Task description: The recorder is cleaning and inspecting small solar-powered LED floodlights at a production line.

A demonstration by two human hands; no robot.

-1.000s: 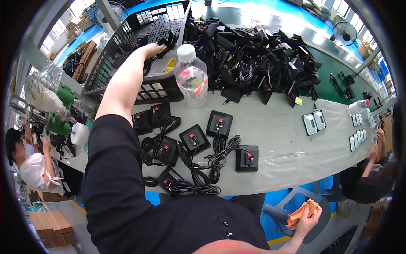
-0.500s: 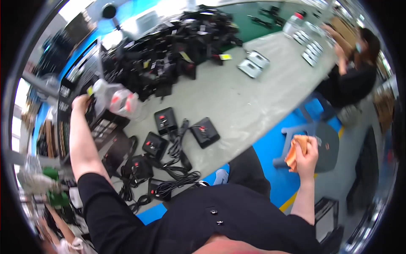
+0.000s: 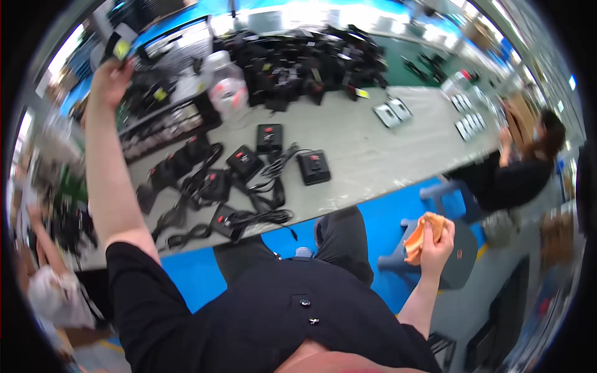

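Observation:
My left hand is raised at the far left, beyond the table's left part, closed on a dark piece with a yellow sticker. Motion blur hides what kind of piece it is. Beneath and right of that hand stands a black crate with dark parts in it. My right hand grips a crumpled orange cloth off the table's front edge, above a grey stool. Several black boxes with red switches and coiled cables, one of them a black box, lie on the table near me.
A clear plastic bottle stands beside the crate. Behind it spreads a large heap of black parts. Silver-white pieces lie farther right on the grey table. Another person sits at the right end; someone else is at lower left.
My left hand has lifted from beside the crate, carrying the dark stickered piece up and away. The view has swung left, and the orange cloth stays in my right hand.

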